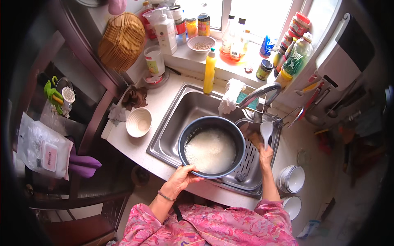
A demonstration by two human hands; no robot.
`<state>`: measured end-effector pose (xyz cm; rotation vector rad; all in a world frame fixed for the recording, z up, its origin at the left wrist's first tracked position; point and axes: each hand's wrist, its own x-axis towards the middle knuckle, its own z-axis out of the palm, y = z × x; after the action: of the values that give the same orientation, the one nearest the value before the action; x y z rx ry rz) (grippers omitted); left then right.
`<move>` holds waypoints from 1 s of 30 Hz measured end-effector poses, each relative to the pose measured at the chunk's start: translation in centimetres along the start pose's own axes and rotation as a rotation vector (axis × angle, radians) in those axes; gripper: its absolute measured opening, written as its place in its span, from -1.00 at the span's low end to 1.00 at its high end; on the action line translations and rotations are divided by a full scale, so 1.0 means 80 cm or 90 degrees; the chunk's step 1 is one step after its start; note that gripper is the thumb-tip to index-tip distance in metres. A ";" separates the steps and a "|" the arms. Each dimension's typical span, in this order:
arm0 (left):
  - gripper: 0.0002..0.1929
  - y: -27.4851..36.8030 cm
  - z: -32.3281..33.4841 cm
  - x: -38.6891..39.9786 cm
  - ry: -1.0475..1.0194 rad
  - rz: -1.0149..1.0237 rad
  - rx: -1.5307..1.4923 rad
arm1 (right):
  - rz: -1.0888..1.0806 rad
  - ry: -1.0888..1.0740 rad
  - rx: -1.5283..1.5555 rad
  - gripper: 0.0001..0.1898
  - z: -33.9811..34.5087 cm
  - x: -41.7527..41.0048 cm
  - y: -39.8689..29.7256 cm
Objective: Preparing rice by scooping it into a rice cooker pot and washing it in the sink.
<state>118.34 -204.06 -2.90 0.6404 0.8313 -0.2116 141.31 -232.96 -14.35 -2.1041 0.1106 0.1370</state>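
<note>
My left hand (182, 179) grips the near rim of a dark inner cooking pot (181, 144), thumb over the edge. Rice in cloudy water (212, 149) fills the lower part of this pot, which is over the stainless steel sink (172, 132). Whether the pot rests on anything beneath is hidden. To its right, my right hand (266, 155) holds a white rice paddle (266, 130) by the handle, its bowl pointing away from me. The paddle is above the right side of the sink, apart from the pot and near the curved metal faucet (261, 92).
A ribbed cream bowl (139, 122) stands on the counter left of the sink. White bowls (292, 180) are stacked on the right. Behind the sink are a yellow bottle (209, 73) and a white cloth (231, 95). Bottles and jars (235, 43) line the windowsill. A slotted drain tray (251, 172) sits in the sink.
</note>
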 end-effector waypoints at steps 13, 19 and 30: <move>-0.83 0.004 -0.115 -0.058 0.035 0.066 -0.007 | -0.294 0.114 -0.272 -0.67 0.060 -0.055 0.001; -0.73 0.007 -0.148 -0.066 0.032 0.094 -0.008 | -0.591 -0.089 -0.122 -0.85 0.124 -0.180 -0.258; -0.69 0.011 -0.168 -0.060 -0.017 0.084 0.049 | -0.603 -0.365 -0.451 -0.70 0.372 -0.235 -0.221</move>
<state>107.19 -195.57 -5.65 0.7608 0.7543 -0.1324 123.50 -197.91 -11.79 -2.4654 -1.4306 0.2137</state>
